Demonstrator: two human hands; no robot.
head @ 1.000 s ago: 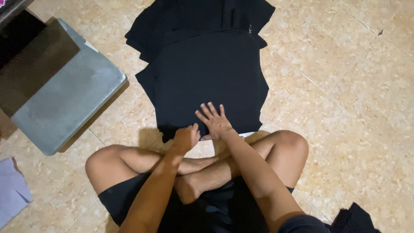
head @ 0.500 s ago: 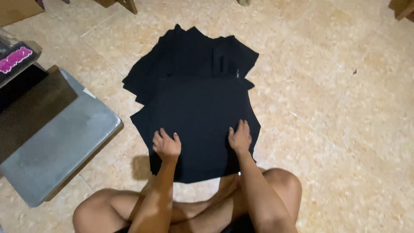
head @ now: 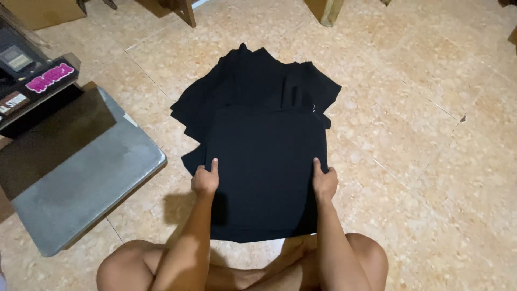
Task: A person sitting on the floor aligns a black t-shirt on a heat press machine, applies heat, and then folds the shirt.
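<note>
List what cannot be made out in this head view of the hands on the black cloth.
- Fingers of the left hand and right hand: curled at the folded black garment's side edges; whether they pinch it is unclear.
- Pile of black garments beneath: the count is lost, black on black.
- Grey flat plate: its far end is in shadow, the machine cut by the left edge.

Left hand and right hand grip opposite side edges of the folded black fabric garment on the beige tiled floor.

A grey metal platen lies left on the beige tiled floor.
</note>
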